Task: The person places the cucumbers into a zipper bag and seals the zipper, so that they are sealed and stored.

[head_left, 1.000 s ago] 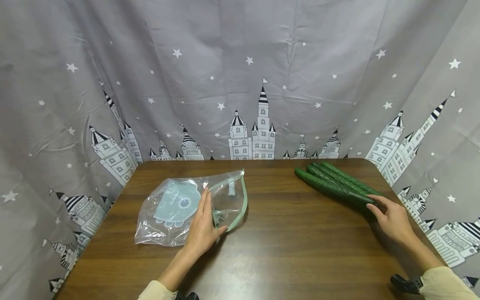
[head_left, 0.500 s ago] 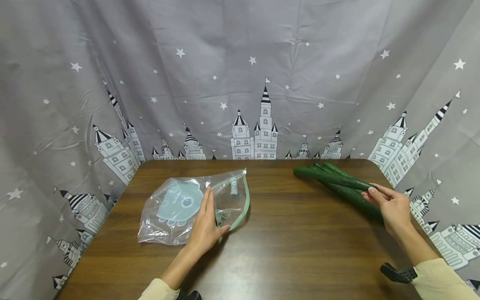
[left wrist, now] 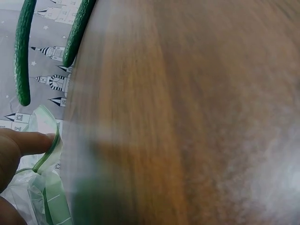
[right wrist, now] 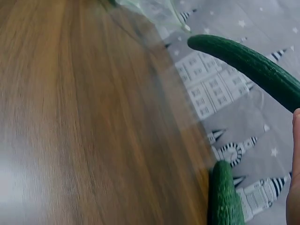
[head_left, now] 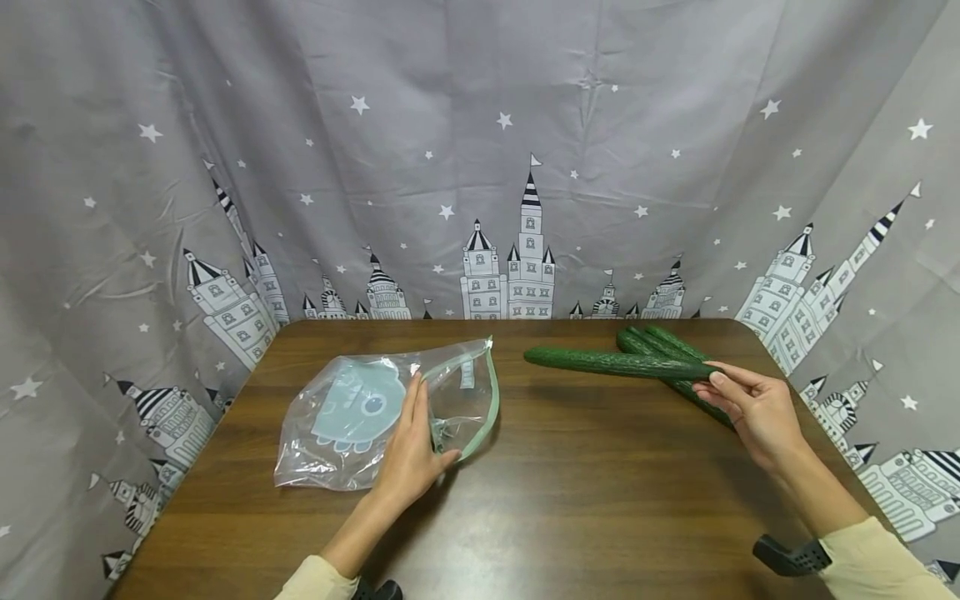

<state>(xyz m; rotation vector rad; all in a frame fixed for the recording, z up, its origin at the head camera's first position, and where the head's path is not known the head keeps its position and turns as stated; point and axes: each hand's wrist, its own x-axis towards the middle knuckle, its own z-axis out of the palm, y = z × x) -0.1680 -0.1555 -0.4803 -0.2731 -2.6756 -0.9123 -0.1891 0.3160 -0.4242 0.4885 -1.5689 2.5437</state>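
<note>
My right hand (head_left: 761,417) pinches one end of a long green cucumber (head_left: 600,361) between thumb and fingers. The cucumber is raised over the table, its free end pointing left towards a clear zip bag (head_left: 303,462). That bag lies flat with a pale green zip edge, its mouth apart and facing right. My left hand (head_left: 408,454) rests on it near the mouth, fingers straight and thumb spread along the green edge. In the left wrist view a fingertip touches the green rim (left wrist: 57,140). More cucumbers (head_left: 630,340) lie behind the right hand, partly covered by the held one.
The brown wooden table (head_left: 555,500) ends at a grey curtain (head_left: 420,75) printed with castles and stars. A blue-green cartoon figure (head_left: 352,400) is printed on the bag. Black straps (head_left: 795,557) sit at both wrists.
My right hand has picked up one cucumber from the pile and moved it left, swinging its far end towards the bag. The left hand and bag have stayed put.
</note>
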